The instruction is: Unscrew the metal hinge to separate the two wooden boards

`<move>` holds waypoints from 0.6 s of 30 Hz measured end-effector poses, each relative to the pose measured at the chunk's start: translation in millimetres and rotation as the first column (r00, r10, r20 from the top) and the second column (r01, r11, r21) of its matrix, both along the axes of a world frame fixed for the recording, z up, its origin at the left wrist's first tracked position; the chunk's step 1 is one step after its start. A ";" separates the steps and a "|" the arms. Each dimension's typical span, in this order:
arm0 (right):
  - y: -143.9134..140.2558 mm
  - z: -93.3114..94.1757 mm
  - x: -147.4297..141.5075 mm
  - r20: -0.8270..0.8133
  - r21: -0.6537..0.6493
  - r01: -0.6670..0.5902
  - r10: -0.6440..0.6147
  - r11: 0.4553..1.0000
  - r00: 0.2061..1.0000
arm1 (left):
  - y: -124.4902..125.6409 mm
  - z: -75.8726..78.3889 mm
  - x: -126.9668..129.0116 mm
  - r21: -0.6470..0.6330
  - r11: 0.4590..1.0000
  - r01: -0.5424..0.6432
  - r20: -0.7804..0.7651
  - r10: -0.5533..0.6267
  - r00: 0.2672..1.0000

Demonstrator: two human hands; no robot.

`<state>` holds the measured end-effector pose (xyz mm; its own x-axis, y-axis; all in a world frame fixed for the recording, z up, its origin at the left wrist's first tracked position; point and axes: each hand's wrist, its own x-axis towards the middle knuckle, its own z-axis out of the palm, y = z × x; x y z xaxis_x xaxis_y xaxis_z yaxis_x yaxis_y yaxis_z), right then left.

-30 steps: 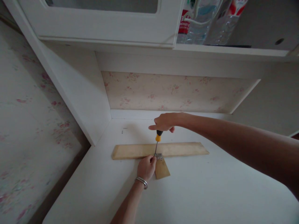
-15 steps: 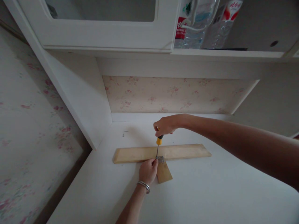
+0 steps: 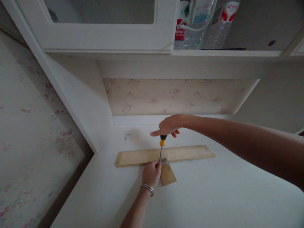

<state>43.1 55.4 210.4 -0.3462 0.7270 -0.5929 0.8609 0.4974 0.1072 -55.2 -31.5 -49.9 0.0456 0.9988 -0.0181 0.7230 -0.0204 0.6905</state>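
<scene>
A long wooden strip (image 3: 187, 153) lies across the white desk (image 3: 213, 196), with a short wooden piece (image 3: 168, 174) meeting it at a right angle. A small metal hinge (image 3: 163, 162) sits on the joint. My right hand (image 3: 167, 126) grips the top of a screwdriver (image 3: 161, 144) with a black and yellow handle, standing upright with its tip at the hinge. My left hand (image 3: 152, 172) pinches the lower shaft beside the hinge. A silver bracelet (image 3: 147, 188) circles my left wrist.
A white cabinet door (image 3: 95, 25) and a shelf with plastic water bottles (image 3: 197, 23) hang overhead. The alcove's white side panel (image 3: 80, 98) closes the left; floral wallpaper (image 3: 171, 96) backs it. The desk's left edge drops off near the wall.
My right hand has shifted its grip on the screwdriver handle, fingers spread again after being curled half a second ago. The boards and left hand stay in place.
</scene>
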 end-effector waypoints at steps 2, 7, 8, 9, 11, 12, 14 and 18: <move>-1.5 0.1 -0.4 -0.006 0.071 -0.029 0.030 0.997 1.000 | 0.8 -0.9 0.3 -0.007 1.000 -0.015 -0.010 0.015 1.000; -6.7 2.2 0.7 -0.080 -0.004 -0.045 0.045 0.999 0.996 | 2.1 -0.9 0.6 -0.017 1.000 -0.013 0.015 0.013 1.000; -7.2 2.4 0.6 -0.073 -0.004 -0.023 0.023 1.000 0.997 | 2.0 -0.3 0.4 -0.021 1.000 -0.011 0.025 0.012 1.000; -7.4 2.4 0.5 -0.060 0.010 -0.008 0.009 1.000 0.998 | 1.8 0.2 0.3 -0.022 1.000 -0.011 0.034 0.011 0.999; -7.2 2.3 0.6 -0.036 0.047 -0.012 0.014 0.999 0.999 | 1.6 0.9 0.0 -0.021 1.000 -0.008 0.051 0.009 0.999; -6.9 2.4 0.9 -0.042 0.051 -0.029 0.031 0.998 0.999 | 1.5 1.0 -0.2 -0.019 1.000 -0.007 0.060 0.008 0.998; -6.6 2.9 1.8 -0.077 0.018 -0.054 0.055 0.998 0.996 | 1.5 0.7 -0.3 -0.011 1.000 -0.007 0.081 0.007 0.997; -5.9 3.5 1.7 -0.042 -0.031 0.023 -0.024 0.999 0.999 | 2.1 -0.7 -0.3 0.006 1.000 -0.004 0.105 0.004 0.994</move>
<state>44.8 49.5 213.8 -0.3546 0.7168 -0.6004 0.8759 0.4794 0.0551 -55.5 -29.3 -50.6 0.0428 0.9991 -0.0072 0.6468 -0.0222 0.7623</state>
